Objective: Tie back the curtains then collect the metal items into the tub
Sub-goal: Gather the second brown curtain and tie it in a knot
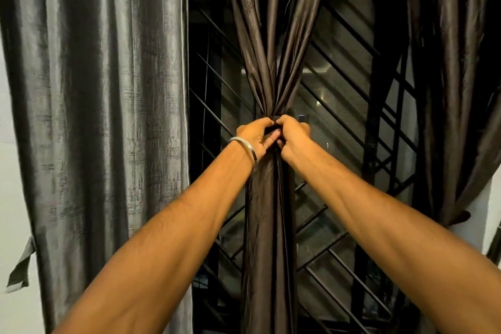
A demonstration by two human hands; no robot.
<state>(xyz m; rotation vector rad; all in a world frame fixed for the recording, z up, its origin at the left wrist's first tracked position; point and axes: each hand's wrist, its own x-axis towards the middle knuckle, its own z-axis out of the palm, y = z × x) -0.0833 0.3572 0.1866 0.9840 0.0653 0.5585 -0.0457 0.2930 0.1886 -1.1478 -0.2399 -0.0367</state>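
A dark brown satin curtain (271, 214) hangs in the middle, gathered into a narrow waist at hand height. My left hand (254, 135), with a silver bangle on the wrist, and my right hand (294, 138) both grip a dark tie-back band (276, 118) wrapped around that waist. The fingers hide most of the band. A grey curtain (103, 116) hangs loose on the left, its own tie-back strap (21, 266) dangling. At the right, another brown curtain (461, 89) is pulled aside and tied low. No tub or metal items are in view.
Behind the curtains is a dark window with a black diagonal metal grille (352, 106). White wall shows at the far left (13, 225) and far right.
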